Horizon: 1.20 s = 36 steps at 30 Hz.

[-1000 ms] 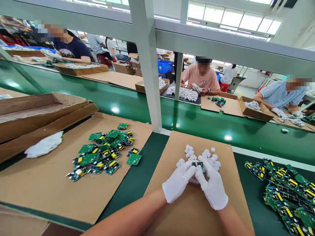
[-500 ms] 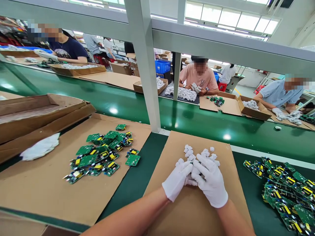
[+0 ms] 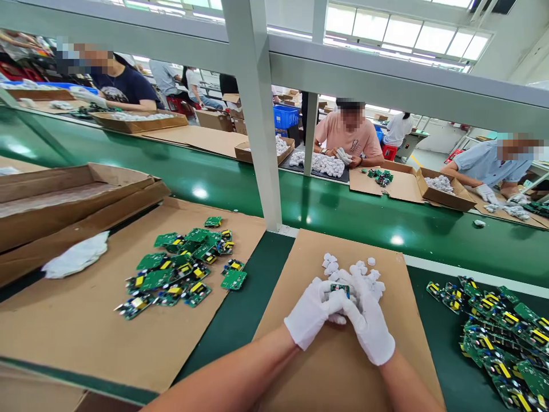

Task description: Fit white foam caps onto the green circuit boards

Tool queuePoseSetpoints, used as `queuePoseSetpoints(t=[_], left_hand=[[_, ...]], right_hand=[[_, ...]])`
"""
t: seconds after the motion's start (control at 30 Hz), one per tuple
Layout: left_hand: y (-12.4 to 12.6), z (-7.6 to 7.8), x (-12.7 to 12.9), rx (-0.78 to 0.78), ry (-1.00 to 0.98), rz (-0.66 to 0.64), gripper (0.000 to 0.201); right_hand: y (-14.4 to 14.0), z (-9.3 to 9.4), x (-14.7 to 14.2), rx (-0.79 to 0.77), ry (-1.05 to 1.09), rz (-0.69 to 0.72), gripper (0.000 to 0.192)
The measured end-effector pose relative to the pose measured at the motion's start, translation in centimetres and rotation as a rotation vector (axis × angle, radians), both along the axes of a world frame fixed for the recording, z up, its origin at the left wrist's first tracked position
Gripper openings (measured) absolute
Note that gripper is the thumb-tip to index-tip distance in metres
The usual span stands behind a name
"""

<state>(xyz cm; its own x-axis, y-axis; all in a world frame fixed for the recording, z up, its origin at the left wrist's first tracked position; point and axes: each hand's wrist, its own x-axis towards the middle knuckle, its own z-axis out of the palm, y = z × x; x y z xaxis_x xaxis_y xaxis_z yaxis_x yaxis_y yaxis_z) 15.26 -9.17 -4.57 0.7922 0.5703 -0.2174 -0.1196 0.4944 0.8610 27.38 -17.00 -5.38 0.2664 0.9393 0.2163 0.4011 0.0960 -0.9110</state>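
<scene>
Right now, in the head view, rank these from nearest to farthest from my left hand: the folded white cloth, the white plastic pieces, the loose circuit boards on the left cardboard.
From the left hand:
1. White plastic pieces, just ahead.
2. Circuit boards, left.
3. White cloth, far left.

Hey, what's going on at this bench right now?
A person in white gloves has the left hand and right hand together around a small green circuit board, above a cardboard sheet. White plastic pieces lie just beyond the hands. More boards sit in a left pile and a right pile. Other people work across the green conveyor.
</scene>
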Motion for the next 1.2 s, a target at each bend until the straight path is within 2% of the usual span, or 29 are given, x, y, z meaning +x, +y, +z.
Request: queuePoseSetpoints(t=[0.1,0.23,0.37,0.57,0.67,0.73,0.83,1.0,1.2], left_hand=[[-0.2,0.1,0.2,-0.055,-0.048,-0.023,0.031],[-0.3,0.6,0.2,-0.113,-0.097,-0.089,0.034],[-0.2,0.8,-0.1,-0.020,-0.034,-0.051,0.034],[-0.4,1.5,-0.3,0.093,-0.068,-0.157,0.032],[-0.6,1.4,-0.1,0.175,-0.033,-0.130,0.035],[-0.5,1.3,0.0,0.177,-0.023,-0.106,0.038],[-0.3,1.5,-0.1,0.079,-0.063,-0.158,0.034],[0.4,1.9,-0.5,-0.254,-0.141,-0.247,0.029],[0.7,1.3,-0.6,-0.260,-0.136,-0.269,0.033]], right_hand=[[0.5,0.6,-0.1,-0.104,0.068,0.044,0.049],[0.6,1.6,-0.1,-0.105,0.138,0.049,0.042],[0.4,2.0,-0.1,-0.053,0.094,0.061,0.035],[0.0,1.7,0.5,-0.080,0.111,0.053,0.043],[0.1,1.3,0.4,-0.089,0.088,0.015,0.042],[0.2,1.1,0.3,-0.091,0.098,0.014,0.040],[0.3,1.0,0.1,-0.092,0.193,0.014,0.040],[0.6,1.4,0.2,-0.075,0.215,-0.017,0.040],[0.3,1.4,0.2,-0.053,0.290,0.012,0.042]])
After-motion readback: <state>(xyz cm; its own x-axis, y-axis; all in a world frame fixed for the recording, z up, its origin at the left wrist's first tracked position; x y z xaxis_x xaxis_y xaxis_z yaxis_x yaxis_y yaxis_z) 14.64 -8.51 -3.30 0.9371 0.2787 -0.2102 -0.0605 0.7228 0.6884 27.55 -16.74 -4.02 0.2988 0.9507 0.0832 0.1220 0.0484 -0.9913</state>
